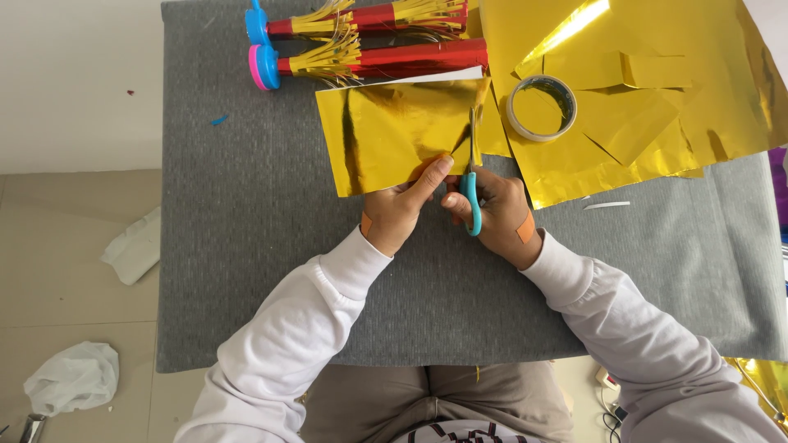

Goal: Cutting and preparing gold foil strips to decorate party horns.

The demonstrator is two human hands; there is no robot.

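At the bottom of the frame, nearest to the camera, the person's lap in brown trousers (427, 394) is showing, cut off by the lower edge. Two white sleeves (287, 344) are reaching up from there over a grey mat (246, 246) that is covering the table.

In the middle of the frame the left hand (398, 209) is gripping the lower edge of a gold foil sheet (386, 135), with the thumb pressing on top; the other fingers are hiding under the sheet. Just beside it, the right hand (492, 209) is closing around the blue handles of the scissors (472, 176). The blades are pointing up and cutting into the right side of the sheet. How far the blades are standing apart is hard to make out, because they are blending with the shiny foil. A plaster is sitting on each wrist.

At the upper right, a large gold foil (681, 107) is lying crumpled, and its far part is running out of the frame. A roll of tape (541, 107) is resting on it. At the top, two red cones with gold fringe (377, 41) are lying side by side, with a blue and a pink end.

On the floor at the left, white crumpled papers (74, 377) are lying; at the lower right corner, some gold thing is only partly showing.
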